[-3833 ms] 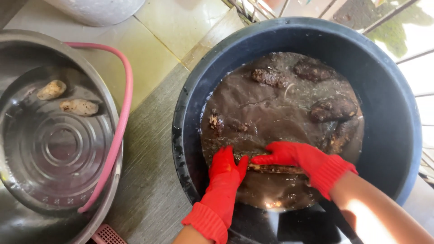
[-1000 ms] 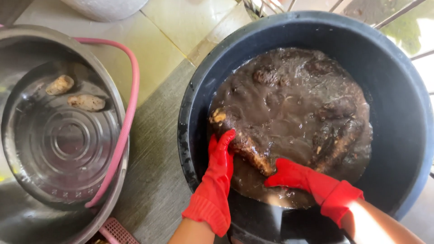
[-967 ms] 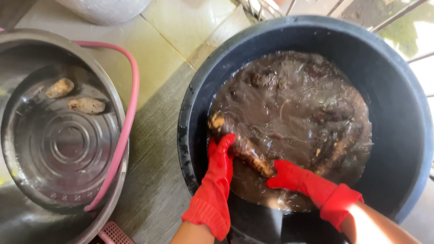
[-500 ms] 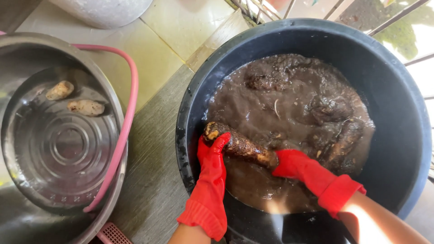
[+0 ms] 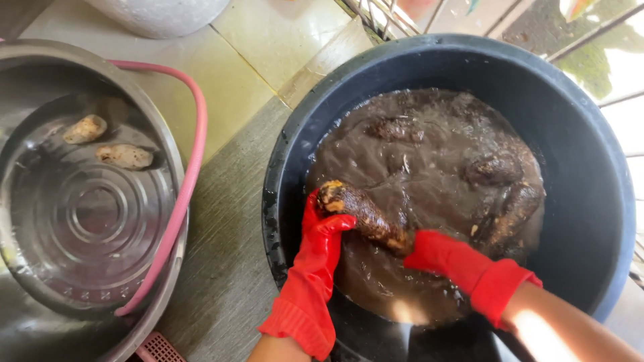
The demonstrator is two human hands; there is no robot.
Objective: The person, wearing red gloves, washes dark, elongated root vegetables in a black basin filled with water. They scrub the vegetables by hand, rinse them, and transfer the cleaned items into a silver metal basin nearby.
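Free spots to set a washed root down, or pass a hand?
Bare metal floor of the steel basin, below the two pale cleaned roots. Grey strip between pink hose and black tub. Crowded: the tub's muddy water, with dark roots and both red-gloved hands.

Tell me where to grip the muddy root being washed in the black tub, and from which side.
Grip the muddy root at both ends, from above: it lies slanted, upper end out of the brown water. The left hand already cups that end; the right hand takes the submerged lower end.
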